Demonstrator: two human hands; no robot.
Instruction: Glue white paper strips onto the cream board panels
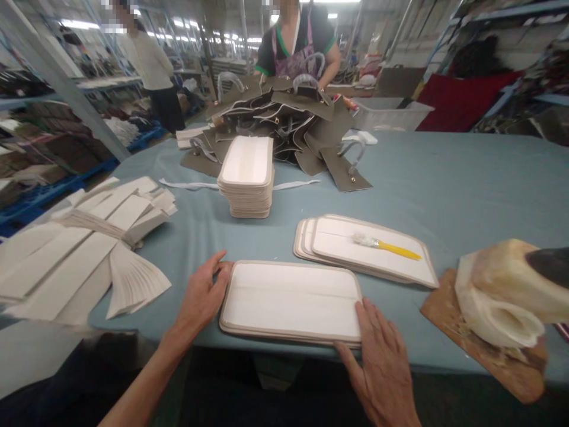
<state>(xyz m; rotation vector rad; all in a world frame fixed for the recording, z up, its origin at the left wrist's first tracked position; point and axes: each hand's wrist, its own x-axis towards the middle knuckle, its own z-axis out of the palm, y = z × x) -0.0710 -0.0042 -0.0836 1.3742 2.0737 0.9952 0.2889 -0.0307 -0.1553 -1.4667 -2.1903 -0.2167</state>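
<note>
A short stack of white rectangular panels (291, 299) with rounded corners and beige edges lies in front of me. My left hand (207, 290) grips the stack's left end, thumb and forefinger against the edge. At the opposite end, my right hand (377, 356) holds the right corner, its fingers along the short side and its thumb at the near edge. Just behind lies a second, fanned pile of similar panels (333, 243), carrying a yellow-handled brush (395, 249). Farther back stands a taller stack of panels (246, 169).
On the left are bundled off-white strips (89, 243). A crusted glue container (493, 296) sits on a brown board (484, 350) at right. Grey-brown bag pieces with handles (284, 112) are heaped at the back of the blue-covered table (444, 190). A person (297, 44) stands behind them.
</note>
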